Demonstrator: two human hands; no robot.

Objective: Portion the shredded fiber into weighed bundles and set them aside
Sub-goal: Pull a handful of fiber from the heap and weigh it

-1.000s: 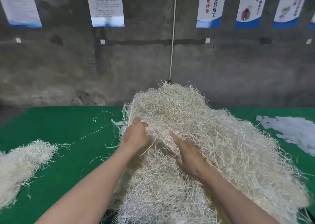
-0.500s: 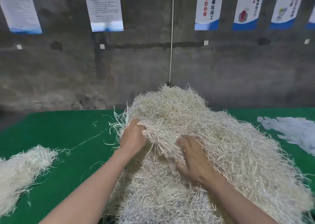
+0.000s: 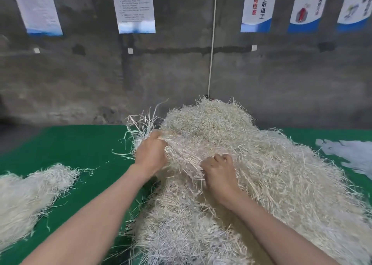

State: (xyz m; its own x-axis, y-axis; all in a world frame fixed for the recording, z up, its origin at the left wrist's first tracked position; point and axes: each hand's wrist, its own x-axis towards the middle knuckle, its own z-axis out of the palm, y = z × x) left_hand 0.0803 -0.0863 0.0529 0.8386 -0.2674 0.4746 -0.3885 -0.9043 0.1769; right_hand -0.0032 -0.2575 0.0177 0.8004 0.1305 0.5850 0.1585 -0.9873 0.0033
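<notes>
1. Stock: fiber pile (image 3: 261, 164), a big pale heap on the green counter (image 3: 80, 143). It fills the centre and right, from the near edge back toward the wall (image 3: 181, 79).
2. Left hand (image 3: 150, 156): at the pile's upper left edge, back of the hand up. Fingers are curled round a tuft of strands. Loose strand ends stick up and out to the left past the knuckles.
3. Right hand (image 3: 219, 176): just right of the left hand and nearer the camera, knuckles up. Fingers are curled and dug into the top layer, gripping strands. The fingertips are buried, so I can't see them.
4. A band of strands runs between the two grips. That area is a bit blurred.
5. Forearms are bare and enter from the bottom edge. The right one lies over the pile, the left one over the counter beside it.
6. Small heap (image 3: 30, 194): same fiber, far left on the counter, well apart from the pile. A few stray strands lie on the green between them.
7. White scraps (image 3: 352, 154): on the counter at the right edge, behind the pile's right flank. I can't tell the material.
8. Background: grey wall with posters (image 3: 134, 6) along the top. A white cord (image 3: 212, 43) drops to just behind the pile's peak.
</notes>
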